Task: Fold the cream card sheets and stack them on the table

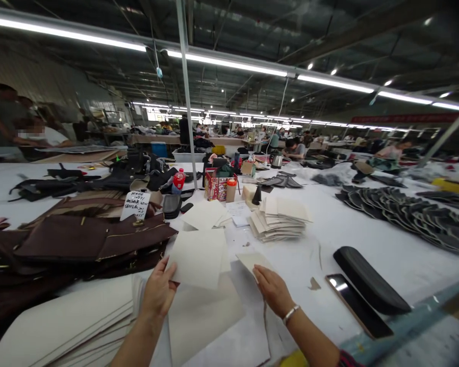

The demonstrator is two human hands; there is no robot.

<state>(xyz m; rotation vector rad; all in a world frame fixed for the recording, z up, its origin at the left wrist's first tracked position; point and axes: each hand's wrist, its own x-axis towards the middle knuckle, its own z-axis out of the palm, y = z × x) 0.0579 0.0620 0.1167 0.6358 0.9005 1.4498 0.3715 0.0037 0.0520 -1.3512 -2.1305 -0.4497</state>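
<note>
While the left hand [158, 290] pinches a cream rectangular card sheet [199, 257] by its lower corner, lifting it clear of the white worktable [367, 239], the right hand [273, 290] lies fingers-down on a smaller cream card piece [252, 261], apparently pinning it flat. Beneath the wrists, larger cream sheets [202, 316] lie fanned within easy reach. A black phone [357, 305] and a long black case [371, 280] sit to the right, out of the working space. Left of the sheets, dark brown leather panels [80, 239] are heaped. Farther back stands a stack of cut cream cards [279, 221], then a red-capped bottle [178, 181].
</note>
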